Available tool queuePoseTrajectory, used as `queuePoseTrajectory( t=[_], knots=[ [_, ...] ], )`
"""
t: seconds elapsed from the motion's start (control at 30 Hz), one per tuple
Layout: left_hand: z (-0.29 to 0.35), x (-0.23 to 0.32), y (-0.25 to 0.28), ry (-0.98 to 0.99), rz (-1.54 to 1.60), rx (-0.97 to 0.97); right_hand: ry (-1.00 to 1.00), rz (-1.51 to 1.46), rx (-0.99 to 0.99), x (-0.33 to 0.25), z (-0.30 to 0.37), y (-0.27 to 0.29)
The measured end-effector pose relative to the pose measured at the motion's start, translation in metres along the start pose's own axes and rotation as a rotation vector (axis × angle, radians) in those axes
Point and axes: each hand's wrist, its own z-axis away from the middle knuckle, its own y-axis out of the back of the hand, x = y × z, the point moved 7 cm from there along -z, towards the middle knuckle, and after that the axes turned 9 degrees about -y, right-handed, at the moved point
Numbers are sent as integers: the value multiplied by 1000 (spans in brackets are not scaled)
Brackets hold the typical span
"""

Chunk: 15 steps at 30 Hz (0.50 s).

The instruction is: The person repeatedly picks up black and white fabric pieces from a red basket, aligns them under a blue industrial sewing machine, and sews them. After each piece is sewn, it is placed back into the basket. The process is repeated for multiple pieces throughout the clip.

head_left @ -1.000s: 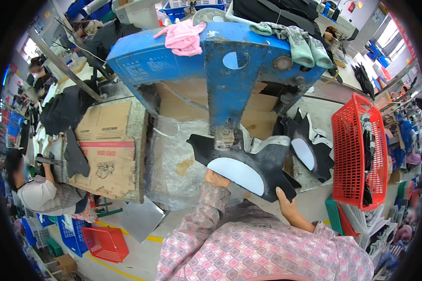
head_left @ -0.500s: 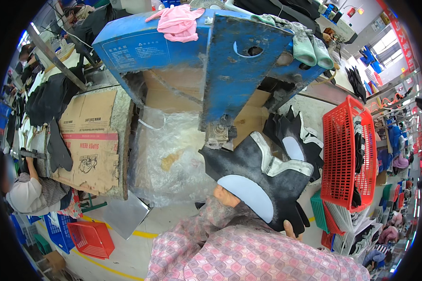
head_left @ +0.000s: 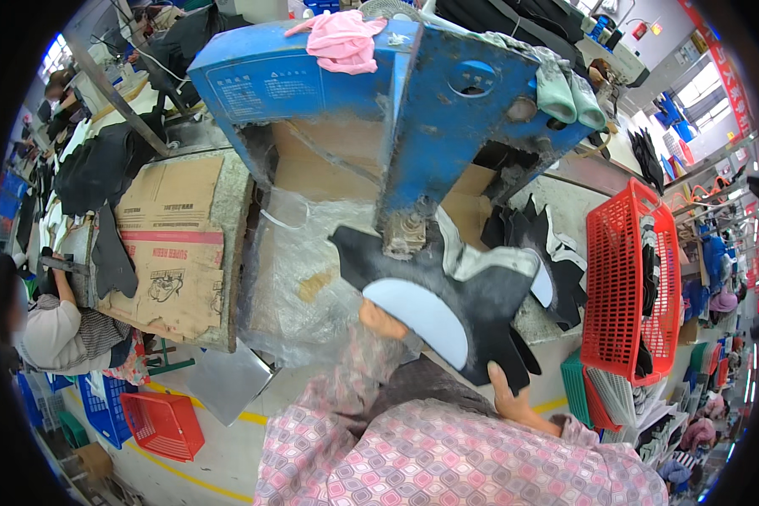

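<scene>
Both my hands hold a flat, many-pointed black sheet piece (head_left: 489, 291) with a pale half-moon patch and white edging along its far side. My left hand (head_left: 384, 320) grips its near left edge beside the patch, fingers mostly hidden below. At the near right corner, my right hand (head_left: 510, 395) has its thumb on top and the other fingers out of sight. The piece's far part lies under the metal head (head_left: 405, 234) of a blue machine (head_left: 447, 110); I cannot tell whether they touch. Similar black pieces (head_left: 569, 291) lie in a stack to the right.
A red basket (head_left: 628, 287) with black pieces stands at the right on stacked crates. Clear plastic sheeting (head_left: 304, 312) hangs below the machine. Left is a cardboard-topped table (head_left: 173, 278); a person (head_left: 59, 333) works beyond it. Pink cloth (head_left: 341, 42) and green gloves (head_left: 569, 97) lie atop the machine.
Both hands have carried the black piece a little left and away from me, bringing its far part under the machine's head. More of my right hand and wrist now shows.
</scene>
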Motion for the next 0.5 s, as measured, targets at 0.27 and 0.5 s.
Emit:
queuePoseTrajectory(
  t=[0.27, 0.5],
  knots=[
    [-9, 17, 22, 60, -122, 230, -36, -125, -29, -5, -20, -23],
    [-4, -18, 23, 22, 118, 156, 133, -71, 129, -1, 6, 7]
  ],
)
